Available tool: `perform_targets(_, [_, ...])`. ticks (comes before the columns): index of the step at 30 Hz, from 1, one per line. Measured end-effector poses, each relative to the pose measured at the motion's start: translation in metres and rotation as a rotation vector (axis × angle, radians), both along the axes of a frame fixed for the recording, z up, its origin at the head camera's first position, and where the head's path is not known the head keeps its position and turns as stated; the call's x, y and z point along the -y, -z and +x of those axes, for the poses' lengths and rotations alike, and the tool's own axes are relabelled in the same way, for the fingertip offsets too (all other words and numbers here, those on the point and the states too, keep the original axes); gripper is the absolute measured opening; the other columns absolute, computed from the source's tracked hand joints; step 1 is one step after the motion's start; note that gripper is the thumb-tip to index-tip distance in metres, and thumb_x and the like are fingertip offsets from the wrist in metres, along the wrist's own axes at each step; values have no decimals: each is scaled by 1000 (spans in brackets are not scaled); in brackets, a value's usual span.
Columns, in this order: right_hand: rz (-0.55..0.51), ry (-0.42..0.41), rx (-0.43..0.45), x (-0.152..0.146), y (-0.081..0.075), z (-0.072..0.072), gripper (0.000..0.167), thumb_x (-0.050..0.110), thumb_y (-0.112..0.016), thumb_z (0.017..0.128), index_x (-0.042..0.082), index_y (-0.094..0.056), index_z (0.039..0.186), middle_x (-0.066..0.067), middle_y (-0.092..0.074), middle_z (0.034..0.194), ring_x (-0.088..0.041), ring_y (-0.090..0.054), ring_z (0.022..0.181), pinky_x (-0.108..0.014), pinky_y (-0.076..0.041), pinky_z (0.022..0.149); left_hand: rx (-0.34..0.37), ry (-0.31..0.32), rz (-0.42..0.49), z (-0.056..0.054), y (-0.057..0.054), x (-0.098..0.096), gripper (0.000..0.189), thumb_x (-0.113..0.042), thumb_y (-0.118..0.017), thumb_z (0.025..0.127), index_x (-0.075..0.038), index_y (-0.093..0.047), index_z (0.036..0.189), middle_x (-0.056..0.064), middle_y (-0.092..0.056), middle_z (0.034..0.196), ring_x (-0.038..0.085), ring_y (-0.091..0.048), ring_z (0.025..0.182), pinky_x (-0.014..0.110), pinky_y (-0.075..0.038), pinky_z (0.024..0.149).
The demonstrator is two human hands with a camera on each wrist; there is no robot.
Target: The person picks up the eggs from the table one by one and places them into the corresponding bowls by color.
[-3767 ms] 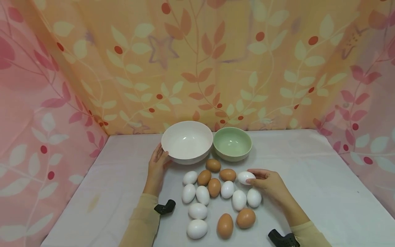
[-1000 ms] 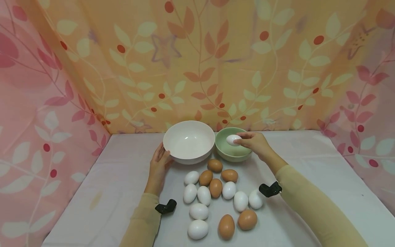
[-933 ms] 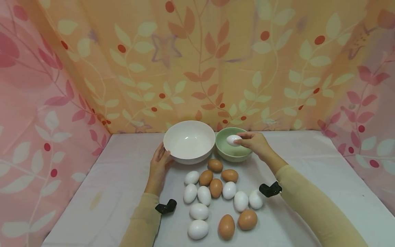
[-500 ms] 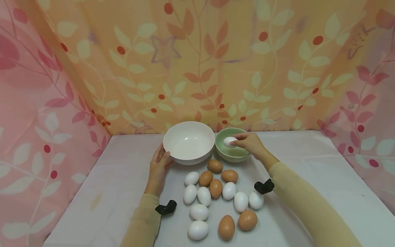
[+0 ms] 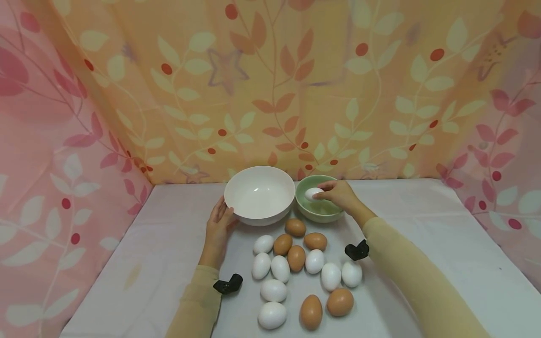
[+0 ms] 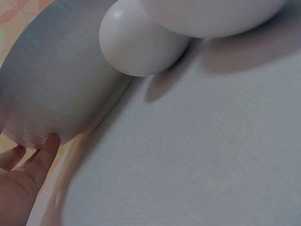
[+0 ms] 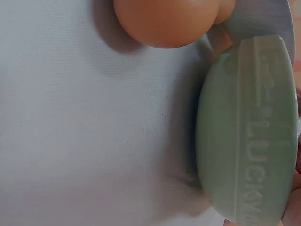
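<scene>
A white egg (image 5: 314, 194) is pinched between the thumb and fingers of my right hand (image 5: 340, 195), inside the rim of the green bowl (image 5: 320, 217). Whether the egg touches the bowl's bottom I cannot tell. In the right wrist view the green bowl (image 7: 244, 136) shows raised lettering and hides most of that hand (image 7: 292, 207). My left hand (image 5: 217, 230) rests with extended fingers against the outer left side of the larger white bowl (image 5: 259, 218). The left wrist view shows fingertips of the left hand (image 6: 23, 183) touching the outside of the white bowl (image 6: 51, 80).
Several white eggs (image 5: 274, 291) and several brown eggs (image 5: 311, 312) lie loose on the white tablecloth (image 5: 169, 244) before the bowls. A brown egg (image 5: 295, 227) lies closest to the bowls. Flowered cloth (image 5: 270, 94) hangs behind and at both sides.
My right hand took the white egg from the table's right side and carried it up to the green bowl, then moved slightly left and down into it. My left hand stays at the white bowl.
</scene>
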State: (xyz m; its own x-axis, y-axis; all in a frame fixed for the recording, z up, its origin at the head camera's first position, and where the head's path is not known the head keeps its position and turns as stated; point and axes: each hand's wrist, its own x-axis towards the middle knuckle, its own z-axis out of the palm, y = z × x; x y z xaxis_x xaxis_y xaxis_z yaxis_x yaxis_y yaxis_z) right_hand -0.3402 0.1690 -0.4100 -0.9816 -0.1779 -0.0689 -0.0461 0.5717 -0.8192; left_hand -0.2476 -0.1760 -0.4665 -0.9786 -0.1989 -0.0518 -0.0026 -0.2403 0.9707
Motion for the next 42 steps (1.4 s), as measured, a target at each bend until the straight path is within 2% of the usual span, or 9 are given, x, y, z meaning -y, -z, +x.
perform_targets(9, [79, -56, 24, 2, 1, -7, 55, 30, -79, 85, 2, -64, 130, -17, -65, 132, -33, -56, 129, -47, -43, 112, -4, 0, 4, 0, 0, -1, 66, -31, -61, 99, -24, -29, 157, 0, -27, 165, 15, -36, 147, 45, -43, 113])
perform_targets(14, [126, -89, 29, 4, 0, -9, 54, 30, -79, 84, 2, -65, 128, -16, -67, 128, -34, -57, 127, -48, -42, 112, -10, -2, -7, -1, 1, -1, 67, -32, -62, 99, -24, -29, 157, -1, -27, 165, 15, -36, 146, 45, -43, 113])
perform_targets(21, [125, -81, 49, 7, 3, -10, 49, 26, -80, 84, 0, -68, 124, -18, -69, 124, -32, -59, 121, -45, -46, 108, -7, -2, -11, -1, 1, -1, 66, -32, -62, 99, -25, -30, 156, -2, -27, 165, 14, -37, 145, 43, -43, 112])
perform_targets(42, [208, -90, 41, 9, 7, -14, 49, 30, -81, 82, 2, -70, 121, -16, -71, 121, -32, -60, 121, -45, -46, 108, -13, -4, -18, 1, 0, 0, 66, -33, -62, 99, -24, -31, 156, -2, -28, 164, 14, -36, 146, 45, -43, 114])
